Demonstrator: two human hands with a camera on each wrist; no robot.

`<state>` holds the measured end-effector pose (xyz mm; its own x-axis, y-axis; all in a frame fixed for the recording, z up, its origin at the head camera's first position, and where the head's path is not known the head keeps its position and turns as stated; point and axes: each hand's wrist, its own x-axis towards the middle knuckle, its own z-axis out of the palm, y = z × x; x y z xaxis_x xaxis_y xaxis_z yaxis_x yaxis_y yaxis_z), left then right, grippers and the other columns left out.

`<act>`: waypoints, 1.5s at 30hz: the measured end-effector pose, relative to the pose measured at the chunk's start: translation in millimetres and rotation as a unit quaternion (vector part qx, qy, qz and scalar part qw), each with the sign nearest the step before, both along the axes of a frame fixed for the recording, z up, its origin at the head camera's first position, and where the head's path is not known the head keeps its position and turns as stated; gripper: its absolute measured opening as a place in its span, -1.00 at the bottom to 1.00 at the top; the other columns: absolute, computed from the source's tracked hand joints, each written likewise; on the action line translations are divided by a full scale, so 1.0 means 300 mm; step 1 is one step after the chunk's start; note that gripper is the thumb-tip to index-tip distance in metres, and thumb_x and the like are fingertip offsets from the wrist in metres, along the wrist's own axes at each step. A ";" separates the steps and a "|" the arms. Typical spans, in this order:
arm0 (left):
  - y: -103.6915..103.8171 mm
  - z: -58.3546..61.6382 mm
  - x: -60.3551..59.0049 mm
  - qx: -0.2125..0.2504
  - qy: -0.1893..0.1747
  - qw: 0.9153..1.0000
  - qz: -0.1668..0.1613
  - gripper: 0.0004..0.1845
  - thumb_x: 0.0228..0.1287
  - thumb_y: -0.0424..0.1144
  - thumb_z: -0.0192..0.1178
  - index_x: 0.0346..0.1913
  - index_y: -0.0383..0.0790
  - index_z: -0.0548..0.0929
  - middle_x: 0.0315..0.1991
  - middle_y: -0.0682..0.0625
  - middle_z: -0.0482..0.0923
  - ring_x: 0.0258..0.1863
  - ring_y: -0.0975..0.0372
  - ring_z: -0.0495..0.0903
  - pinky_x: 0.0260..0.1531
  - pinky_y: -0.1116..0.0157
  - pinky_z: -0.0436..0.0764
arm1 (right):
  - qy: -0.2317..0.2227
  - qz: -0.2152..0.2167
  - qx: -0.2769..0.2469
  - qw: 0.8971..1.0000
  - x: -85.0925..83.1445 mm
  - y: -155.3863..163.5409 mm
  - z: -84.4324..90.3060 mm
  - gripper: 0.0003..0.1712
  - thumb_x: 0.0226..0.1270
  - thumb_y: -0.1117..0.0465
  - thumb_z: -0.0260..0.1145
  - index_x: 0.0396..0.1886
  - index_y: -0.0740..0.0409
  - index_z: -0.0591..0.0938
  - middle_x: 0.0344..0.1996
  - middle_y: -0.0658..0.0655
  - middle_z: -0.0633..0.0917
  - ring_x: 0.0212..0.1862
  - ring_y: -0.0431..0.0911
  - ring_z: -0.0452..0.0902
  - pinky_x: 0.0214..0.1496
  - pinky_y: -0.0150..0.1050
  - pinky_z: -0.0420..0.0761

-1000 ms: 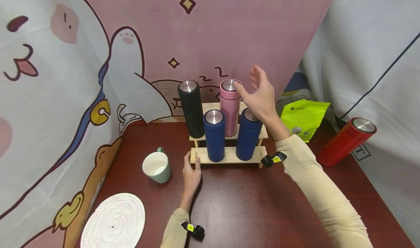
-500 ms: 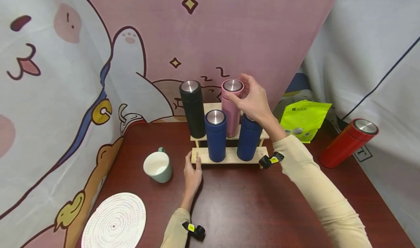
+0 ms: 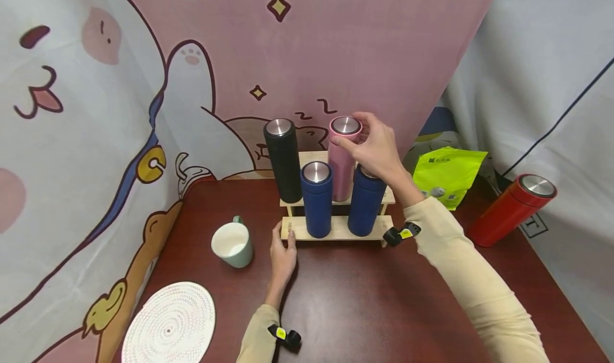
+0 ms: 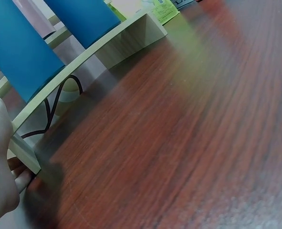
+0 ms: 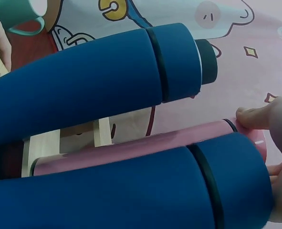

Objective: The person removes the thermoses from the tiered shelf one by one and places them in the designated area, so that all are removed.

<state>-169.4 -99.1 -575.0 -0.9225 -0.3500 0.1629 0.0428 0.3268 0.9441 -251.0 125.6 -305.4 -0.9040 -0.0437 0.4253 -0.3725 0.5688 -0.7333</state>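
Note:
A two-tier wooden rack (image 3: 339, 227) carries several thermos bottles. My right hand (image 3: 382, 151) grips the pink thermos (image 3: 341, 163) near its lid, thumb on one side and fingers round the other; the right wrist view shows the thumb on the pink lid. That thermos stands upright at the upper tier, beside a black thermos (image 3: 284, 163). On the lower tier are two blue thermoses, one at left (image 3: 318, 208) and one at right (image 3: 365, 208), the latter's lid partly behind my right hand. My left hand (image 3: 283, 259) holds the lower tier's left end, thumb on top.
A pale green mug (image 3: 232, 245) and a round woven mat (image 3: 168, 323) lie to the left on the dark red table (image 3: 364, 299). At right are a bright yellow-green pouch (image 3: 446, 174) and a red thermos (image 3: 510, 211). Printed cloth (image 3: 384, 43) hangs behind the rack.
My right hand has come down and left from above the pink thermos and closed round its top. The pink thermos has shifted slightly right. My left hand stays on the rack.

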 end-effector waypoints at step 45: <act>-0.005 -0.008 -0.004 0.004 0.000 1.000 0.003 -0.49 0.46 -0.26 0.18 0.41 -0.25 0.41 0.31 -0.25 0.52 0.34 -0.09 0.46 0.32 -0.12 0.39 | -0.005 -0.141 0.007 0.990 0.177 0.508 0.073 -0.20 0.19 -0.03 0.54 0.36 0.21 0.51 0.07 0.20 0.66 -0.30 -0.67 0.48 -0.20 -0.75 0.45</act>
<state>-170.6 -100.4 -577.5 -0.9207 -0.3562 0.1596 0.0407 0.3191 0.9469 -197.9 278.2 -283.4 -0.8853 0.2047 0.4175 -0.1902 0.6598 -0.7269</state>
